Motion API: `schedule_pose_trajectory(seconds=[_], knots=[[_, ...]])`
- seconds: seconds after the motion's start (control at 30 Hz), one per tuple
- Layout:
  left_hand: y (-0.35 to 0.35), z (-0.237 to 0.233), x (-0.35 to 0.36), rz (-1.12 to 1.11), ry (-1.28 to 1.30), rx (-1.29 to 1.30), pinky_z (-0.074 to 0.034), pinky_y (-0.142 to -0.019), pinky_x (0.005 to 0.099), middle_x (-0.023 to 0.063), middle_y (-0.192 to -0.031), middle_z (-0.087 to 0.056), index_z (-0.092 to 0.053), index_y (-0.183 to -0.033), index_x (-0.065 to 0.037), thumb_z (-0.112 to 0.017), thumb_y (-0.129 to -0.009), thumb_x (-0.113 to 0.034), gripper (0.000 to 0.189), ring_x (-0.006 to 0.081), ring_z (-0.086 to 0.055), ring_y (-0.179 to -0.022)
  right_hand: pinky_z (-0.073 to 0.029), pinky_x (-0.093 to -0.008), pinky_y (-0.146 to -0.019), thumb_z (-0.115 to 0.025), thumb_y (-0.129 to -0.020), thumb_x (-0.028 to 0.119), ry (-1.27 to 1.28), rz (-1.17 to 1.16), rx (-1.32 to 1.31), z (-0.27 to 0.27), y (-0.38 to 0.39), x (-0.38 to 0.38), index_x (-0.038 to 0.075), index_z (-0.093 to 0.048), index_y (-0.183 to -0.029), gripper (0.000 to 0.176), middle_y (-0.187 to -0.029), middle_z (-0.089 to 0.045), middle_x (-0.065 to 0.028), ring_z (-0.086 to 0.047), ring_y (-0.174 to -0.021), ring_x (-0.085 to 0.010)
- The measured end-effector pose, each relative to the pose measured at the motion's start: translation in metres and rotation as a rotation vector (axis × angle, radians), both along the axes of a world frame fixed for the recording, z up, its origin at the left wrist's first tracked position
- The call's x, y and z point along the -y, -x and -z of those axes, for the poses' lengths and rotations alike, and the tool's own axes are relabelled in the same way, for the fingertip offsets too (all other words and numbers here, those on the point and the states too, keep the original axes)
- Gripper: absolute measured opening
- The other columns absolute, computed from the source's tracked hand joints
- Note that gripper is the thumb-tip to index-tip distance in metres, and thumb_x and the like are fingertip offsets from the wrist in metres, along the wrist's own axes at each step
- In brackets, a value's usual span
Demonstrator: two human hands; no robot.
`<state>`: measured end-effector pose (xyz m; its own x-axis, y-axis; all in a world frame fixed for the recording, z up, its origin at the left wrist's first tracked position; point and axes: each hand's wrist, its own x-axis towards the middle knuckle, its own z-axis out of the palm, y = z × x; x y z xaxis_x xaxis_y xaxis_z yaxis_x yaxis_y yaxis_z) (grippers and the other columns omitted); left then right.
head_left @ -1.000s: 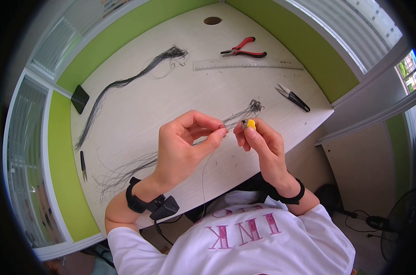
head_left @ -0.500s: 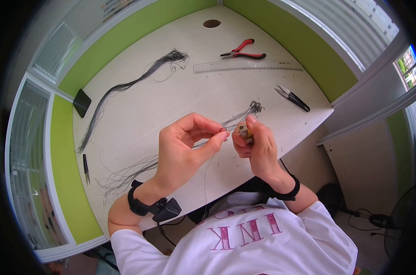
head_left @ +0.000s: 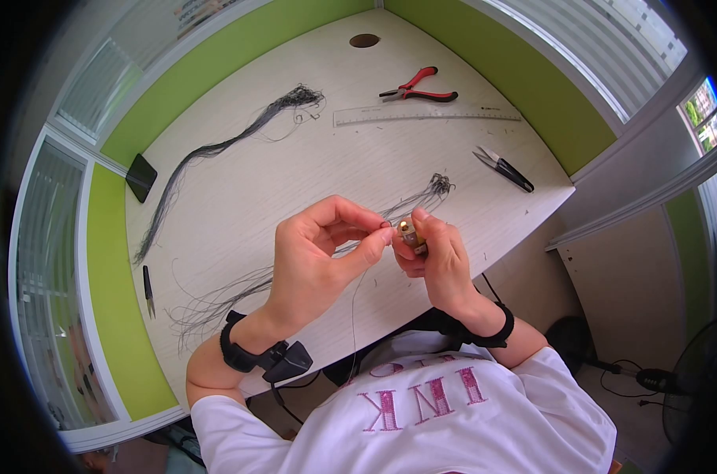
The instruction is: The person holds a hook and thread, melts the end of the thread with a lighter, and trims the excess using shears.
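Note:
My left hand (head_left: pixel 313 251) pinches a thin dark cord (head_left: pixel 354 316) between thumb and forefinger. A small dark loop of it shows at the fingertips, and a strand hangs down past the table's front edge. My right hand (head_left: pixel 447 265) is closed around a lighter (head_left: pixel 410 235), thumb on its top, with a small flame glowing there. The lighter's top is right beside my left fingertips. Beneath and behind both hands lies a bundle of thin dark cords (head_left: pixel 232 294), its knotted end (head_left: pixel 439 186) beyond my right hand.
Another dark cord bundle (head_left: pixel 240 138) stretches across the far left of the table (head_left: pixel 240 197). Red-handled pliers (head_left: pixel 418 85) and a clear ruler (head_left: pixel 426 115) lie at the back, thread snips (head_left: pixel 504 169) at right. Tweezers (head_left: pixel 148 291) and a black phone-like slab (head_left: pixel 141 178) are at left.
The lighter in my right hand has come left, closer to my left fingertips, and a flame now shows on it. My left hand has hardly moved.

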<state>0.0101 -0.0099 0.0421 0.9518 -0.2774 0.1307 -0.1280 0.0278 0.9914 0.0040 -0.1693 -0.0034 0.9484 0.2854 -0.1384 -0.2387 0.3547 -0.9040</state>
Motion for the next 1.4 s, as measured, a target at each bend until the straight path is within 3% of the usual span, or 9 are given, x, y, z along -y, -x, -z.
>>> schedule_pose_trajectory(seconds=[0.17,0.27,0.33,0.4,0.47,0.63,1.13,1.3,1.4], knots=[[0.000,0.000,0.001,0.001,0.010,-0.034,-0.052,-0.080,0.0265,0.0103,-0.088,-0.063,-0.059,-0.089,0.005,-0.063,-0.080,0.004,0.010,0.0142,-0.063,-0.084,-0.022,-0.0222,-0.047,-0.031,-0.096,0.047,0.040,0.031,0.041,-0.003,-0.005,0.003,0.005,-0.047,-0.066,0.054,-0.058,-0.036,0.0018,-0.027,-0.053,-0.0059],[0.000,-0.001,0.000,-0.014,0.026,-0.070,-0.051,-0.080,0.0255,0.0088,-0.086,-0.064,-0.060,-0.088,0.004,-0.065,-0.079,0.002,0.011,0.0129,-0.063,-0.084,-0.027,-0.0211,-0.049,-0.043,-0.095,0.037,-0.032,0.160,0.260,-0.001,-0.008,0.003,0.002,-0.055,-0.075,0.043,-0.065,-0.044,0.0003,-0.038,-0.058,-0.0065],[0.000,-0.001,0.001,-0.016,0.027,-0.079,-0.051,-0.080,0.0254,0.0087,-0.086,-0.064,-0.060,-0.088,0.004,-0.065,-0.079,0.001,0.010,0.0128,-0.063,-0.084,-0.035,-0.0197,-0.054,-0.058,-0.089,0.019,0.139,0.215,0.503,-0.005,-0.007,0.001,0.000,-0.062,-0.088,0.019,-0.073,-0.053,-0.0012,-0.048,-0.067,-0.0080],[-0.001,-0.001,0.001,-0.015,0.039,-0.075,-0.051,-0.080,0.0253,0.0084,-0.086,-0.064,-0.060,-0.087,0.004,-0.065,-0.080,0.001,0.009,0.0124,-0.063,-0.083,-0.038,-0.0203,-0.056,-0.062,-0.084,0.011,0.196,0.177,0.567,-0.004,-0.010,0.010,0.001,-0.062,-0.093,0.013,-0.076,-0.055,-0.0023,-0.052,-0.070,-0.0093],[-0.001,0.001,0.001,-0.017,0.029,-0.066,-0.051,-0.080,0.0252,0.0082,-0.085,-0.064,-0.060,-0.087,0.004,-0.065,-0.080,0.002,0.009,0.0121,-0.062,-0.083,-0.041,-0.0209,-0.058,-0.066,-0.079,0.002,0.252,0.138,0.631,-0.005,-0.013,0.015,0.002,-0.063,-0.099,0.020,-0.079,-0.058,-0.0033,-0.056,-0.072,-0.0106],[-0.003,0.004,0.001,-0.030,-0.017,-0.033,-0.051,-0.079,0.0252,0.0079,-0.084,-0.063,-0.060,-0.085,0.003,-0.064,-0.079,0.003,0.008,0.0117,-0.062,-0.081,-0.046,-0.0271,-0.054,-0.072,-0.063,-0.001,0.720,0.318,1.139,-0.011,-0.017,0.015,0.004,-0.060,-0.087,0.027,-0.080,-0.058,-0.0061,-0.059,-0.065,-0.0179],[-0.007,-0.001,-0.004,0.060,0.063,-0.210,-0.052,-0.076,0.0252,0.0116,-0.086,-0.064,-0.057,-0.087,0.004,-0.063,-0.080,0.001,0.010,0.0153,-0.064,-0.083,-0.045,-0.0269,-0.051,-0.072,-0.058,-0.003,0.693,0.320,1.221,-0.012,-0.026,0.022,0.005,-0.062,-0.086,0.030,-0.077,-0.058,-0.0048,-0.058,-0.063,-0.0178],[-0.009,-0.001,-0.005,0.085,0.072,-0.268,-0.053,-0.079,0.0313,0.0119,-0.084,-0.063,-0.056,-0.089,0.004,-0.063,-0.081,-0.003,0.012,0.0161,-0.063,-0.080,-0.044,-0.0269,-0.049,-0.074,-0.057,0.000,0.738,0.362,1.286,-0.013,-0.026,0.021,0.006,-0.062,-0.083,0.030,-0.074,-0.057,-0.0037,-0.058,-0.062,-0.0172],[-0.010,0.001,-0.006,0.100,0.102,-0.266,-0.052,-0.076,0.0255,0.0126,-0.087,-0.064,-0.057,-0.088,0.004,-0.063,-0.082,0.000,0.010,0.0154,-0.064,-0.082,-0.044,-0.0270,-0.049,-0.075,-0.057,0.002,0.755,0.368,1.322,-0.014,-0.026,0.021,0.006,-0.061,-0.083,0.030,-0.075,-0.057,-0.0034,-0.058,-0.061,-0.0168]])
